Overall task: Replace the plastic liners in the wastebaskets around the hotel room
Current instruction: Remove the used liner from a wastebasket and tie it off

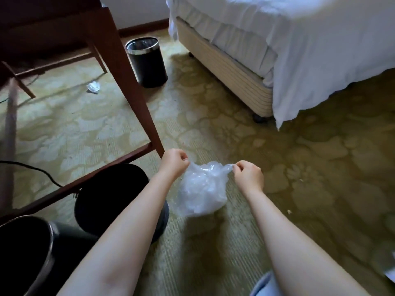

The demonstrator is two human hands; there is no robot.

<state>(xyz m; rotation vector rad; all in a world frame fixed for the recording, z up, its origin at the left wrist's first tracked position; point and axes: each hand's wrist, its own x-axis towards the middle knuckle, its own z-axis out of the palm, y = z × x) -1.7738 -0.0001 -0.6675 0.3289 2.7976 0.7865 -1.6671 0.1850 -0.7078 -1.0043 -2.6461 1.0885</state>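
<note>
Between desk point(119, 67) and bed point(299, 39), carpet point(213, 107) bears a wastebasket point(147, 63).

- No words, brand marks, numbers or signs can be read anywhere in the view.
- The far black wastebasket point(149, 67) shows a plain side with no legible label.
- The clear plastic liner point(203, 189) carries no print that can be made out.
</note>
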